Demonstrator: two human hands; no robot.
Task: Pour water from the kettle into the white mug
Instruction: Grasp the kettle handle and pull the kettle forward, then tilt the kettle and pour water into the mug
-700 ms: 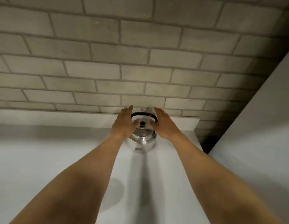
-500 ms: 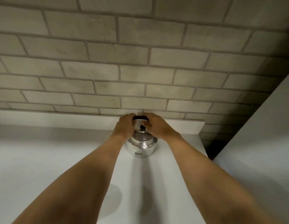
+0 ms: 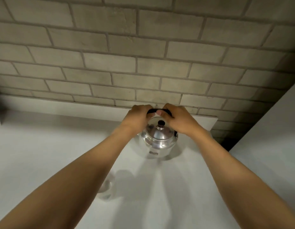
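A shiny steel kettle (image 3: 157, 142) with a dark lid knob stands on the white counter (image 3: 44, 154) close to the brick wall. Its black arched handle (image 3: 153, 111) rises over the lid. My left hand (image 3: 137, 119) is closed around the handle's left part, and my right hand (image 3: 179, 119) is closed around its right part. Below my left forearm a pale rounded object, possibly the white mug (image 3: 108, 189), peeks out, mostly hidden by the arm.
A grey brick wall (image 3: 143, 63) runs behind the counter above a low white upstand (image 3: 77, 111). A tall white panel (image 3: 275, 138) bounds the counter on the right, with a dark gap at the back corner.
Both hands went from open beside the kettle to closed on its handle. The view has tilted down, bringing the kettle closer and the pale object into sight.
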